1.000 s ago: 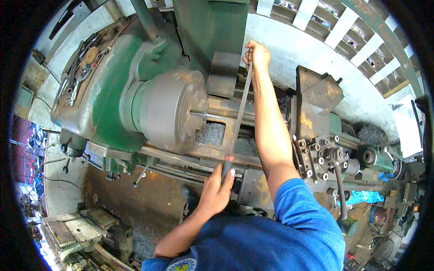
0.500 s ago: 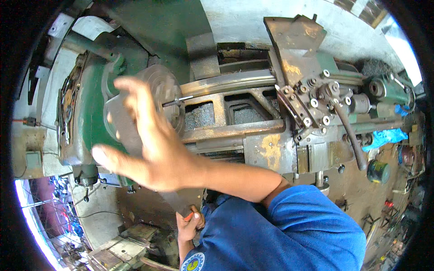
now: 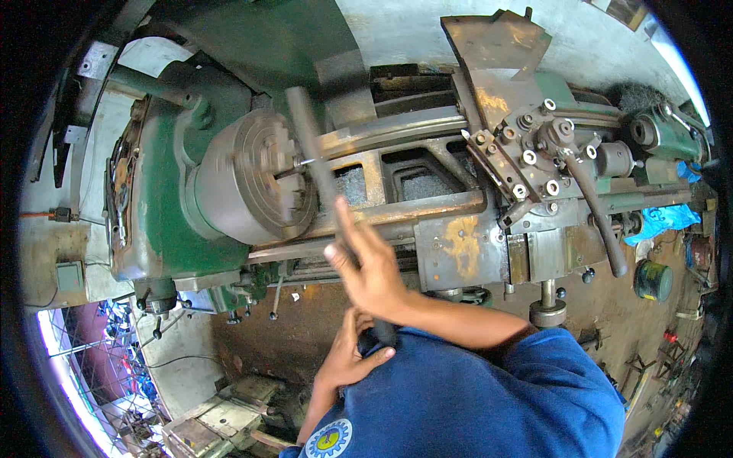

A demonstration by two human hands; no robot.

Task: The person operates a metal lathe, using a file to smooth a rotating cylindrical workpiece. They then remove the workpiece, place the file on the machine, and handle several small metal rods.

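The left hand [image 3: 345, 361] grips the file [image 3: 310, 137]; the right hand [image 3: 376, 281], fingers outstretched, lies along it. Ahead-left of both hands, the chuck [image 3: 238, 183] (blurred, seemingly spinning) could snatch the file if it strays leftward.

A long grey file [image 3: 304, 126] is slanting up past the chuck [image 3: 243, 183]. The left hand [image 3: 343, 362] is gripping its dark handle [image 3: 384, 333].

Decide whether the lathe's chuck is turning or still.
Turning, it appears: the jaws and face of the chuck are blurred, while the tool post looks sharp.
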